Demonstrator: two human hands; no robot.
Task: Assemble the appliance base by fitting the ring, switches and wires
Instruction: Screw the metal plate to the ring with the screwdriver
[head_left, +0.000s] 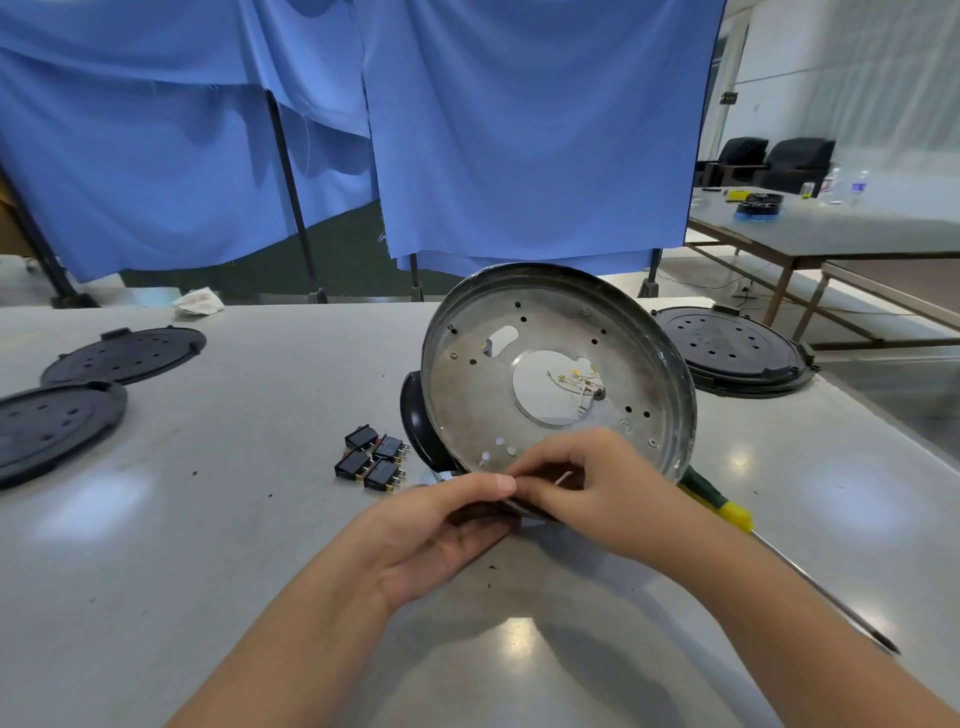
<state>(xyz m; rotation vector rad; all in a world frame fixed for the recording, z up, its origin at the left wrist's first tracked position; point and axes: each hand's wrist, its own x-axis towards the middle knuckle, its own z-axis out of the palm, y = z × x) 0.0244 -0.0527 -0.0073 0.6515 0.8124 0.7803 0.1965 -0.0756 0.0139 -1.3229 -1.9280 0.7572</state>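
Your left hand (441, 525) grips the tilted metal base (558, 371) by its near rim, steadying it so your right hand (587, 480) can pinch a white wire (563, 477) there; switches (373, 458) wait just left

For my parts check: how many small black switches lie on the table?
4, clustered on the table left of the tilted metal base: back left, back right, front left, front right. Others may be hidden.

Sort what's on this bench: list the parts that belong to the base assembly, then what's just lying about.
In the job:
- round metal base pan, tilted, held by the left hand
- thin white wire pinched by the right hand
- four black rocker switches

Lying about:
- three black perforated plastic discs
- green-and-yellow-handled screwdriver
- crumpled white rag
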